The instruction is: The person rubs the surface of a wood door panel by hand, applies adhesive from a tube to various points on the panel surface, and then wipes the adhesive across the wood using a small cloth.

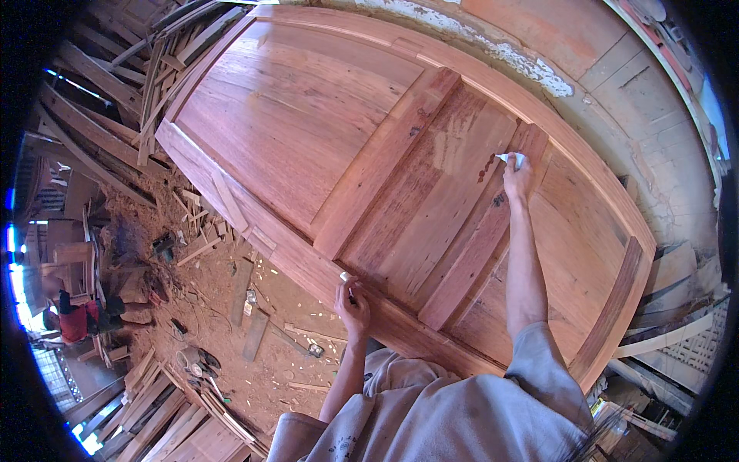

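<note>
A large reddish-brown panelled wooden door [300, 115] lies flat in front of me. My right hand [518, 181] reaches over it, closed around a small white squeeze bottle [511, 159] whose narrow nozzle points left. Just beside the nozzle, dark reddish wet-looking spots [485, 168] mark the recessed middle panel [431, 208]. At the door's near edge, my left hand [352, 308] is closed on a small white-tipped object [345, 276]; my fingers hide most of it, so its kind is unclear. Dark blotches [499, 200] also show on the crosspiece near my right wrist.
Stacked timber [100, 69] and offcuts [215, 223] lie left of the door on a sawdust-covered floor [269, 369]. Another person in red [75, 319] is at the far left. A plastered wall [570, 38] runs along the far side, with boards [670, 269] at right.
</note>
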{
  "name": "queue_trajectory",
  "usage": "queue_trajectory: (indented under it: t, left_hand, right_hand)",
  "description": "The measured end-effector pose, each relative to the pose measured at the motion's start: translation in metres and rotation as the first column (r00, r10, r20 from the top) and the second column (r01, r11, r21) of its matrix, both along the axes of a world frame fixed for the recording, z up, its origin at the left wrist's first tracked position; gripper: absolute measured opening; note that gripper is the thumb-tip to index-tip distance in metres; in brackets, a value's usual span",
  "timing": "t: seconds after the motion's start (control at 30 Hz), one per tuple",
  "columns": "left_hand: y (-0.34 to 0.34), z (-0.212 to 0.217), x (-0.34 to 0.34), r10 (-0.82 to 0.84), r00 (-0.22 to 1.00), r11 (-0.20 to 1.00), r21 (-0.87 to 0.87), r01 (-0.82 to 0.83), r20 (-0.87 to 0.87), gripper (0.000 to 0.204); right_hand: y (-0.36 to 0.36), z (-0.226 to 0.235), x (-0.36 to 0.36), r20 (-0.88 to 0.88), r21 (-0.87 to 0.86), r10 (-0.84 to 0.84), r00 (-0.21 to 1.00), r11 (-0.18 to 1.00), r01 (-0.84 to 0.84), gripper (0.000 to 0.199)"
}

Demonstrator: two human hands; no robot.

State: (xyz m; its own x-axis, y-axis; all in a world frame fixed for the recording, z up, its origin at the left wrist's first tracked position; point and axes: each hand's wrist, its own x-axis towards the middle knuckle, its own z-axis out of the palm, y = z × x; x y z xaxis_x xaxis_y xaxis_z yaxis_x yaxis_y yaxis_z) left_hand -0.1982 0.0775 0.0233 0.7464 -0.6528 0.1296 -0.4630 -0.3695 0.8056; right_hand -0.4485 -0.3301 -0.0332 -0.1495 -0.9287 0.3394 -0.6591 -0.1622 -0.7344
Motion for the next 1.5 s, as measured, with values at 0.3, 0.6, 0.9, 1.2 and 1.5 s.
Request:
queue_trajectory:
  t: [0.3,0.6,0.9,1.2,1.5]
  left_hand:
    - [0.002,-0.007,0.000,0.000,1.000,1.000,-0.004,0.000,-0.006,0.017]
    - [0.003,-0.009,0.001,0.012,0.999,1.000,-0.008,-0.012,-0.034,0.016]
    - [0.000,-0.002,-0.001,0.013,1.000,1.000,-0.014,-0.013,0.009,0.017]
    - [0.002,-0.001,0.000,0.023,0.999,0.999,0.037,-0.022,-0.034,0.017]
    - [0.002,-0.007,-0.001,0.016,0.999,1.000,0.007,-0.016,-0.034,0.017]
  right_hand:
    - [-0.002,0.007,0.001,-0.024,0.048,-0.014,1.000,0.999,0.015,0.036]
    - [0.005,0.028,0.008,-0.052,0.126,-0.036,0.998,0.991,0.043,0.037]
    - [0.002,0.023,0.008,-0.068,0.079,-0.045,0.997,0.996,0.050,0.038]
    - [-0.001,0.020,0.008,-0.085,0.084,-0.054,0.995,0.995,0.061,0.036]
    - [-0.008,0.014,0.003,0.007,0.067,-0.027,1.000,0.997,0.026,0.033]
